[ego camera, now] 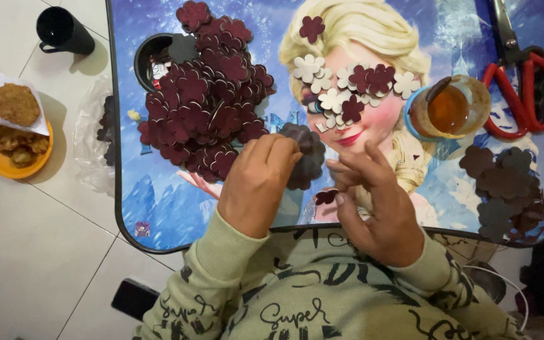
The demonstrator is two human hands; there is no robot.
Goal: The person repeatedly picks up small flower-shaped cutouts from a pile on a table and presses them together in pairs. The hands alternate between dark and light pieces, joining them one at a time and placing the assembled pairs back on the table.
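My left hand (256, 182) is closed on the edge of a dark grey-brown flower-shaped cutout (306, 160), held just above the blue picture-printed table (158, 208). My right hand (373, 204) is beside it, pinching a small maroon flower cutout (325, 196) between thumb and forefinger while its other fingers spread. A big pile of maroon flower cutouts (206, 101) lies just beyond my left hand. Several white and maroon flowers (347, 88) lie scattered beyond the right hand.
An open jar of amber glue (449, 110) and red-handled scissors (527, 88) lie at the right. Dark scraps (505, 189) sit near the right edge. On the floor at the left are a black cup (64, 30), an orange plate of fried food (14, 148) and a plastic bag (92, 138).
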